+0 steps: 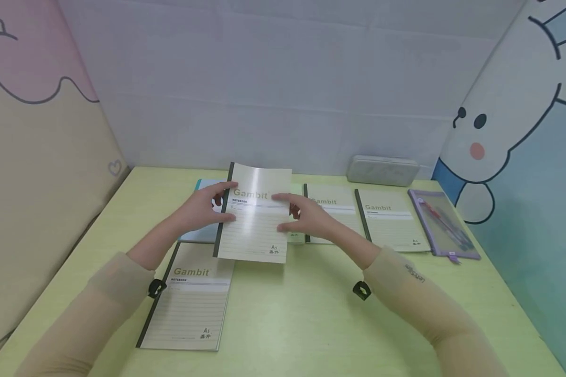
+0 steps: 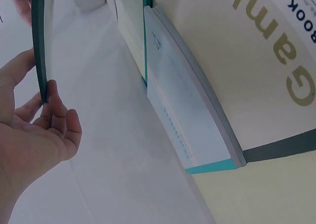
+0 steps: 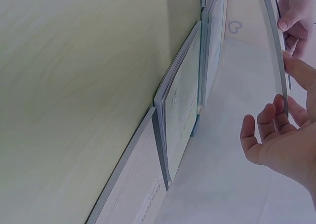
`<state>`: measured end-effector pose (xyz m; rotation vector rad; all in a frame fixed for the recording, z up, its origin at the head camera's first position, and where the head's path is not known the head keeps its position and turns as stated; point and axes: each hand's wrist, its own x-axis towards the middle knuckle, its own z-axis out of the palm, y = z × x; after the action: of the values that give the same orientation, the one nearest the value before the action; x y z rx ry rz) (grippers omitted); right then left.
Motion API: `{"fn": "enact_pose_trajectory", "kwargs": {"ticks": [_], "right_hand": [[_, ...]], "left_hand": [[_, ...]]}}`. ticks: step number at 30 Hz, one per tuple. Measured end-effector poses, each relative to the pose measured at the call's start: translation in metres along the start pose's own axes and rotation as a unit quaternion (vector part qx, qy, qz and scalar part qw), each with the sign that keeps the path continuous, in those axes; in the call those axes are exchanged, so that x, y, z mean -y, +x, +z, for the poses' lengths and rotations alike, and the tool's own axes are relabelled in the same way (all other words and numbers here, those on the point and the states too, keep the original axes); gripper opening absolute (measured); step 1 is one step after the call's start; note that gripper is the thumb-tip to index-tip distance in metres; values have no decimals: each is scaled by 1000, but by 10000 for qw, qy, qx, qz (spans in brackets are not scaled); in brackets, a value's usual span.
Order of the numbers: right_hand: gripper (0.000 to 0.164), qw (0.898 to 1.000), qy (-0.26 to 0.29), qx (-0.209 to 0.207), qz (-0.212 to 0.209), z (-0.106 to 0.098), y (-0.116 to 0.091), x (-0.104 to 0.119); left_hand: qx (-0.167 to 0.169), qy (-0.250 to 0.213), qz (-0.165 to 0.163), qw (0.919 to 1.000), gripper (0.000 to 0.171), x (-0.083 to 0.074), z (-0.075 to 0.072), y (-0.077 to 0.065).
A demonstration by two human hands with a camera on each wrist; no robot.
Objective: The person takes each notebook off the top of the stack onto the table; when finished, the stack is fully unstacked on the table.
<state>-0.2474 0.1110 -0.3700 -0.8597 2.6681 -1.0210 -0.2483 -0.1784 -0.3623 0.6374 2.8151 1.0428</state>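
Both hands hold a cream Gambit notebook (image 1: 254, 238) with a dark spine, raised above the table and facing up. The left hand (image 1: 199, 210) pinches its spine side, thumb on the cover; in the left wrist view the notebook (image 2: 39, 46) shows nearly edge-on. At the opposite edge the right hand (image 1: 311, 219) grips it between thumb and fingers, also visible in the right wrist view as the hand (image 3: 289, 145). Behind the left hand lies a blue notebook (image 1: 205, 234) with a teal spine. A pale green notebook (image 1: 296, 236) is mostly hidden behind the held one.
Another Gambit notebook (image 1: 188, 309) lies at the front left of the table (image 1: 311, 314). Two more, a middle notebook (image 1: 339, 209) and a right notebook (image 1: 393, 228), lie near a purple mesh pouch (image 1: 429, 243) containing pens. A grey case (image 1: 382, 171) stands against the back wall.
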Motion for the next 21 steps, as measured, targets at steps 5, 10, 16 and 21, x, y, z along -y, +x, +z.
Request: {"fn": "enact_pose_trajectory", "kwargs": {"ticks": [5, 10, 16, 21], "right_hand": [[69, 9997, -216, 73, -106, -5, -17, 2], [68, 9992, -329, 133, -158, -8, -37, 4], [70, 9995, -213, 219, -86, -3, -58, 4], [75, 9987, -179, 427, 224, 6, -74, 3]], "left_hand": [[124, 68, -61, 9999, 76, -10, 8, -9], [261, 229, -66, 9994, 78, -19, 17, -19], [438, 291, -25, 9986, 81, -26, 30, -29], [732, 494, -129, 9960, 83, -32, 41, -38]]}}
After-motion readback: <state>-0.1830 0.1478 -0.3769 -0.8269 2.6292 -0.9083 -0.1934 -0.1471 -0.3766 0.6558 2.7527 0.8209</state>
